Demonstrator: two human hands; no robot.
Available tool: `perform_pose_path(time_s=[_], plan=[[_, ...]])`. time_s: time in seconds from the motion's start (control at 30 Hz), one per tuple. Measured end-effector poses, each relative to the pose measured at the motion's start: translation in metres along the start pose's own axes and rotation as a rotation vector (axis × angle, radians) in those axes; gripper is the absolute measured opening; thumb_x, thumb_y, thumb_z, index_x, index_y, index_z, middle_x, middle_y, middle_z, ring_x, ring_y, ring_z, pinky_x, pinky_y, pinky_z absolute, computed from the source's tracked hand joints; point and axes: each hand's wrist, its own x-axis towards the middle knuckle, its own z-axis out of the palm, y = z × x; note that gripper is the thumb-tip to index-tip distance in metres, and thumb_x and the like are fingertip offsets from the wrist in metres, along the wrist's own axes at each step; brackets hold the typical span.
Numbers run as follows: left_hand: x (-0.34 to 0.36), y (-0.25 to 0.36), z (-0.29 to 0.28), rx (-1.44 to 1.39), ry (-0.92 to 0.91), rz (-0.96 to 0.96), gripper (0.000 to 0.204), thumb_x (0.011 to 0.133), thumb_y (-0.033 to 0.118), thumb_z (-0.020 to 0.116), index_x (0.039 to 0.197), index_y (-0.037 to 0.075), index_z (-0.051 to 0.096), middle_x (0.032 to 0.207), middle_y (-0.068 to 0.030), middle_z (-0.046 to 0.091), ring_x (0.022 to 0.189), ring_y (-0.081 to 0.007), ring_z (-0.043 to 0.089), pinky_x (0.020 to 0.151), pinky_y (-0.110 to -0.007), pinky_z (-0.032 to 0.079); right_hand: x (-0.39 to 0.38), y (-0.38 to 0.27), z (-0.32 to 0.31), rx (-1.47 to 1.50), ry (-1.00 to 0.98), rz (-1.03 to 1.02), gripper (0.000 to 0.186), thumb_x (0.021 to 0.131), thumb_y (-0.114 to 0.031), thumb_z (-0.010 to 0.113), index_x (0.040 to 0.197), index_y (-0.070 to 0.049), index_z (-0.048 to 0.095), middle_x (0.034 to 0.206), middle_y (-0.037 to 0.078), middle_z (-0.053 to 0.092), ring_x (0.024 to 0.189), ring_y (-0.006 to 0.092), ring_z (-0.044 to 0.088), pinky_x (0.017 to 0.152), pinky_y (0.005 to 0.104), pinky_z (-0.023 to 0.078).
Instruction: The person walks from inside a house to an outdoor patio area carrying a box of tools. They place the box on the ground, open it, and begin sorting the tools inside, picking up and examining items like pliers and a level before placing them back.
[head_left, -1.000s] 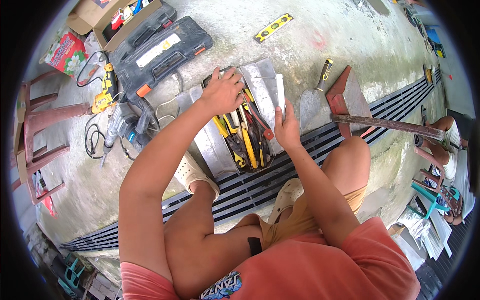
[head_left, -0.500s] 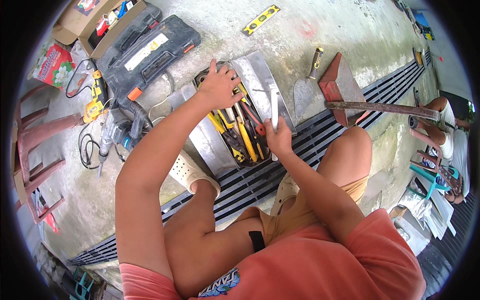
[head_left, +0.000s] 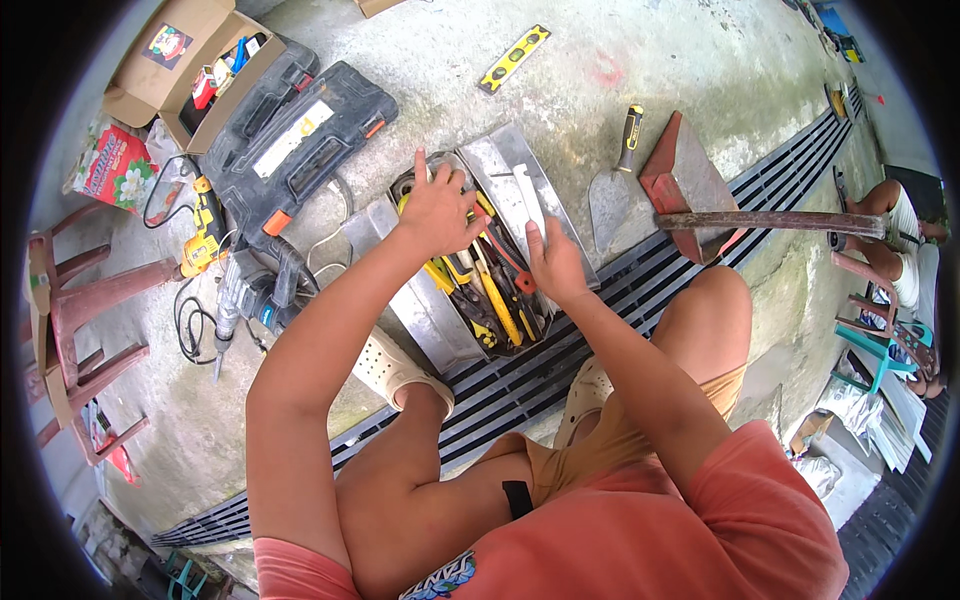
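While both hands dig in the metal toolbox at frame centre

Left hand, fingers loosely spread, presses on tools at the box's upper end; right hand pinches a thin white strip just beside it. Yellow-handled pliers lie below, black tool case upper left, trowel right

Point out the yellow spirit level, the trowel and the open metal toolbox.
yellow spirit level (head_left: 512,58): head view, middle of its body.
trowel (head_left: 607,203): head view, flat grey blade.
open metal toolbox (head_left: 425,322): head view, bare left tray wall.
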Motion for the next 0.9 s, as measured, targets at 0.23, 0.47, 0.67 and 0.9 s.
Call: perform_pose_path(time_s=[0.23,0.47,0.67,0.9], plan=[[0.009,-0.01,-0.009,-0.01,-0.031,-0.018,0.061,0.099,0.058,0.045,0.127,0.01,0.069,0.14,-0.0179,0.057,0.141,-0.0361,0.042,0.119,-0.072,0.008,0.031,-0.03,0.01,-0.05,0.005,-0.188,0.048,0.106,-0.035,0.051,0.135,0.004,0.054,0.113,0.031,0.067,0.101,0.0494,0.066,0.086,0.0537,0.052],[0.0,-0.005,-0.005,-0.018,-0.022,0.0,0.059,0.098,0.056,0.048,0.124,0.008,0.07,0.134,-0.0169,0.059,0.136,-0.0361,0.044,0.12,-0.071,0.008,0.016,-0.039,0.022,-0.03,0.019,-0.13,0.043,0.104,-0.03,0.057,0.131,0.005,0.059,0.114,0.033,0.066,0.105,0.0507,0.064,0.088,0.0514,0.052],[0.002,-0.007,0.007,-0.036,0.112,0.007,0.056,0.096,0.054,0.052,0.115,0.006,0.074,0.127,-0.0162,0.063,0.132,-0.0379,0.047,0.119,-0.073,0.008,0.022,-0.048,0.015,0.064,0.117,-0.239,0.047,0.104,-0.032,0.057,0.129,0.009,0.058,0.115,0.033,0.066,0.103,0.0496,0.065,0.088,0.0511,0.053],[-0.002,-0.008,0.009,-0.016,0.024,0.006,0.06,0.099,0.056,0.046,0.125,0.007,0.068,0.135,-0.0169,0.058,0.137,-0.0351,0.044,0.121,-0.068,0.009,0.066,-0.053,0.037,0.088,-0.022,-0.273,0.037,0.105,-0.031,0.054,0.106,0.003,0.066,0.093,0.033,0.065,0.089,0.0499,0.065,0.078,0.0543,0.051]])
